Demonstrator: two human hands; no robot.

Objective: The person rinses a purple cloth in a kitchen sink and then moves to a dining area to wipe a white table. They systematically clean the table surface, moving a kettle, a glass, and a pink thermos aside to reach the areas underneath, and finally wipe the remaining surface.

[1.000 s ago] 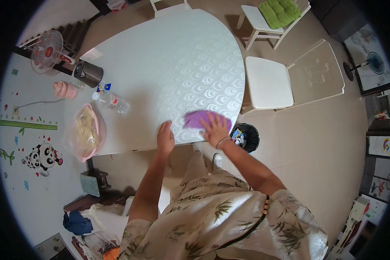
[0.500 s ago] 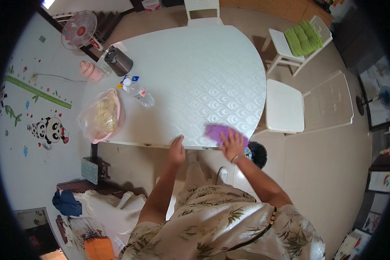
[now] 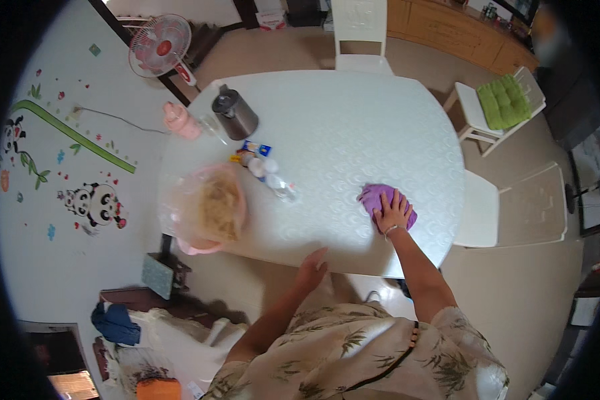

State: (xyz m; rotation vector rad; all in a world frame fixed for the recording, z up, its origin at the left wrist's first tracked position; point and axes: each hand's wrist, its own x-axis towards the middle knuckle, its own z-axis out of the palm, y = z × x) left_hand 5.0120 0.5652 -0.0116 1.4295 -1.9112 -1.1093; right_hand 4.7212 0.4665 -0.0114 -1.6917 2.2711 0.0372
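A bunched purple cloth (image 3: 373, 196) lies on the right part of the white oval table (image 3: 340, 113). My right hand (image 3: 393, 215) presses down on it, fingers spread over the folds and holding it against the tabletop. At the table's front edge, my left hand (image 3: 311, 268) hangs with its fingers loosely stretched and nothing in them; they are slightly blurred.
At the table's left stand a pink basin (image 3: 203, 248) with a filled clear bag, a plastic bottle (image 3: 281, 187), a dark jug (image 3: 235, 115) and a pink bottle (image 3: 180, 121). White chairs (image 3: 480, 207) flank the right and far sides. A fan (image 3: 160, 47) stands beyond.
My right hand has pushed the purple cloth away from the front edge, farther onto the table, and the cloth is more bunched. The view has shifted; my left hand stays near the edge.
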